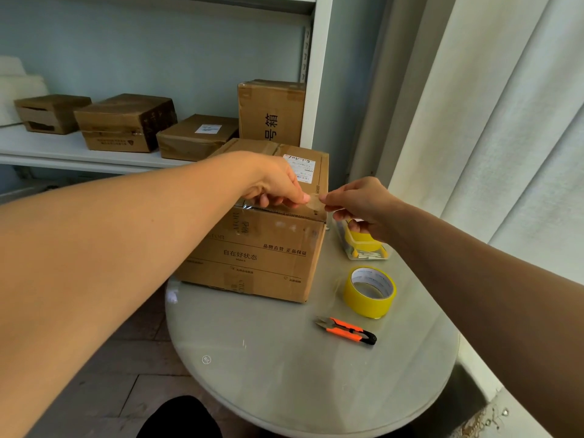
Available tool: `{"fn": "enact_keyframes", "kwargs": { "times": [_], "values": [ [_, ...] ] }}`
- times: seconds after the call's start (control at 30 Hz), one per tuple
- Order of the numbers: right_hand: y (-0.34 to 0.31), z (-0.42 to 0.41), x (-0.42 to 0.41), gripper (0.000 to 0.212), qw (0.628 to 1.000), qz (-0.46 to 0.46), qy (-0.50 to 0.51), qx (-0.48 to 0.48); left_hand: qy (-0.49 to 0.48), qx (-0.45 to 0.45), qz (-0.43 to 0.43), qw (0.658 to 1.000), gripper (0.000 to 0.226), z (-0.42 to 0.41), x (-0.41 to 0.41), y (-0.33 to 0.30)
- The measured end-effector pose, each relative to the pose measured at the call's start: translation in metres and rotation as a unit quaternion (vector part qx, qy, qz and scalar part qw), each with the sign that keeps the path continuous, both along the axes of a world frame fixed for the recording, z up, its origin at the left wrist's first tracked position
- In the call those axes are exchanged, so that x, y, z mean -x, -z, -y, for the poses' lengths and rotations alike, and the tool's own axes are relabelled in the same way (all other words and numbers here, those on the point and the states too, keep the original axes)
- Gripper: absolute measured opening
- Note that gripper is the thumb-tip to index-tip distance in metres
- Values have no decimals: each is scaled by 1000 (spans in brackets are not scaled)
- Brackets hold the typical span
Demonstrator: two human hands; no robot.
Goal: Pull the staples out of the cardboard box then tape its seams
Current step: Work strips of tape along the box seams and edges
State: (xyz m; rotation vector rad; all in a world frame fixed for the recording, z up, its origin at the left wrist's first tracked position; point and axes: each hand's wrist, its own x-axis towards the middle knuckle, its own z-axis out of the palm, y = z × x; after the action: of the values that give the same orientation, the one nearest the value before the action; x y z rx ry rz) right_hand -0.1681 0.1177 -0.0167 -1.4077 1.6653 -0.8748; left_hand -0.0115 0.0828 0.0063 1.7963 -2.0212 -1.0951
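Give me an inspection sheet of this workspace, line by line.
Surface: round pale table, glossy top.
Job's things: cardboard box on the table's far side; yellow tape roll to its right; a short piece of clear tape stretched between both hands over the box's top front edge.
Clutter: orange snips near the roll; clear container with yellow item behind the roll.
Grippers: left hand pinches one tape end; right hand pinches the other.
Cables: nothing seen.
Surroundings: white shelf carrying several more boxes; curtain at right.
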Motion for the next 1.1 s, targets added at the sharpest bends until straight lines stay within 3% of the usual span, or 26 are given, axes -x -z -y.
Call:
{"fn": "enact_keyframes", "kwargs": {
  "times": [0.3, 0.5, 0.67, 0.8, 0.9, 1.1],
  "values": [
    [0, -2, -2, 42, 1000, 19, 11, 17, 0, 22, -5, 1000, 8, -5, -6, -2],
    [-3, -3, -5, 15, 1000, 4, -6, 6, -2, 15, -15, 1000, 14, -7, -5, -2],
    [-12, -2, 3, 15, 997, -32, 9, 66, -92, 85, -2, 992, 40, 2, -16, 7],
    [-21, -1, 15, 25, 999, -8, 8, -34, -15, 171, -26, 985, 20, -3, -16, 15],
    [-16, 3, 11, 27, 992, -28, -23, -118, 46, 141, -72, 986, 16, -11, -7, 17],
    [-7, 11, 1, 24, 990, -34, -27, -136, 48, 110, -54, 991, 21, -10, -8, 17]
  ]
}}
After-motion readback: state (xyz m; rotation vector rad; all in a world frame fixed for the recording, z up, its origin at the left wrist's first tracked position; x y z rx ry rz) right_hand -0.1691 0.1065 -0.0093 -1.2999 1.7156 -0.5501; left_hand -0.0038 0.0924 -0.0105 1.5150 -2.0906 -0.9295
